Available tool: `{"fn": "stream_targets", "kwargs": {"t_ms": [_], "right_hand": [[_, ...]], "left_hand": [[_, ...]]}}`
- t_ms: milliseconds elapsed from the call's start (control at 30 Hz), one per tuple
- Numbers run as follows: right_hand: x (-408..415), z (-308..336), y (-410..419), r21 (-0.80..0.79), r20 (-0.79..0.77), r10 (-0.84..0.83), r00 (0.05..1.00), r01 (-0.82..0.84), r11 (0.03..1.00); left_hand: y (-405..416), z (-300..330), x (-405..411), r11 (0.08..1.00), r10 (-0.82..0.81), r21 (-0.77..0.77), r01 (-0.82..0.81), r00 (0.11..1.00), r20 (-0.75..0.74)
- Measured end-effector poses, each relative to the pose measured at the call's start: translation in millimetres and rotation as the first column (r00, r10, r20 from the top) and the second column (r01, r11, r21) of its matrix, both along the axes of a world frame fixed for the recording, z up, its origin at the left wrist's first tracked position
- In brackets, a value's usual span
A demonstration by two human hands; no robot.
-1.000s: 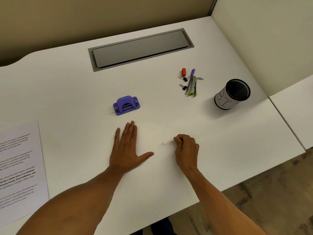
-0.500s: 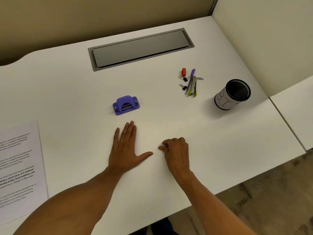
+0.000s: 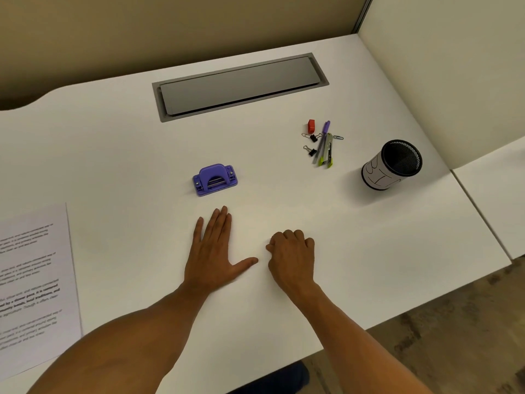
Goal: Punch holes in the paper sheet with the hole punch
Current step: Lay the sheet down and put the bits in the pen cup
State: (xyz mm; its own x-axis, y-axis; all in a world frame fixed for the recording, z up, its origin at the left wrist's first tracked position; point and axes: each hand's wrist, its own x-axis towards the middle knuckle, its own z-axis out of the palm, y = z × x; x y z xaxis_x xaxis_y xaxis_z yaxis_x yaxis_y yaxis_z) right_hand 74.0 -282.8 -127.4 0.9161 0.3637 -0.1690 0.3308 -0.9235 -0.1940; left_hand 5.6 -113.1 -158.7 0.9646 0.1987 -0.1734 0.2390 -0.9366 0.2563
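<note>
— What have you got in front of you, counted, nearest first?

— Two hands. Your left hand [image 3: 213, 257] lies flat on the white desk [image 3: 127, 172], fingers straight, thumb spread out. Your right hand [image 3: 292, 255] sits just beside that thumb with its fingers curled under; whether they pinch anything, you cannot tell. One printed paper sheet [image 3: 31, 285] lies at 9 o'clock, well apart from both hands. One purple hole punch [image 3: 215, 179] stands at 12 o'clock, just beyond your left fingertips. Further, toward 1 o'clock: two black binder clips [image 3: 312, 143], one stapler [image 3: 328, 150], one purple pen [image 3: 322, 140], one red block [image 3: 311, 126], one paper clip [image 3: 337, 137]. One mesh pen cup [image 3: 393, 164] at 2 o'clock.

— And the surroundings?

— A grey cable hatch [image 3: 240, 85] set into the desk, beige partitions behind.

— Any change?

— Your right hand has slid left toward the left thumb; a second ago it was further right. The left hand stays put.
</note>
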Motion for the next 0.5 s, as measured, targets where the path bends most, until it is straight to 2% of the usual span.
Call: {"fn": "stream_targets", "kwargs": {"t_ms": [67, 100, 167, 233, 300, 367, 433, 500], "right_hand": [[5, 3, -4, 0.148, -0.169, -0.083, 0.982, 0.109, 0.983], [9, 6, -5, 0.242, -0.291, -0.151, 0.945, 0.225, 0.944], [17, 15, -10, 0.425, -0.499, -0.271, 0.823, 0.505, 0.751], [29, 29, -16, 0.532, -0.574, -0.339, 0.745, 0.654, 0.537], [49, 46, -26, 0.613, -0.565, -0.389, 0.728, 0.686, 0.393], [75, 65, -41, 0.673, -0.508, -0.454, 0.732, 0.666, 0.322], [103, 85, -61, 0.728, -0.406, -0.528, 0.746, 0.613, 0.307], [131, 95, -82, 0.744, -0.280, -0.600, 0.749, 0.565, 0.357]], "left_hand": [[0, 1, 0, 1.000, 0.001, 0.001, -0.001, 1.000, -0.003], [1, 1, 0, 1.000, 0.001, 0.004, -0.001, 1.000, -0.003], [1, 2, 0, 1.000, -0.001, 0.009, 0.001, 1.000, -0.008], [0, 3, 0, 1.000, -0.001, 0.011, 0.001, 1.000, -0.008], [-1, 5, 0, 1.000, 0.000, 0.000, 0.000, 1.000, -0.018], [0, 7, 0, 1.000, 0.002, -0.001, -0.002, 1.000, -0.028], [0, 8, 1, 1.000, 0.005, -0.002, -0.005, 0.999, -0.034], [0, 6, 0, 1.000, 0.004, -0.004, -0.004, 1.000, -0.022]]}}
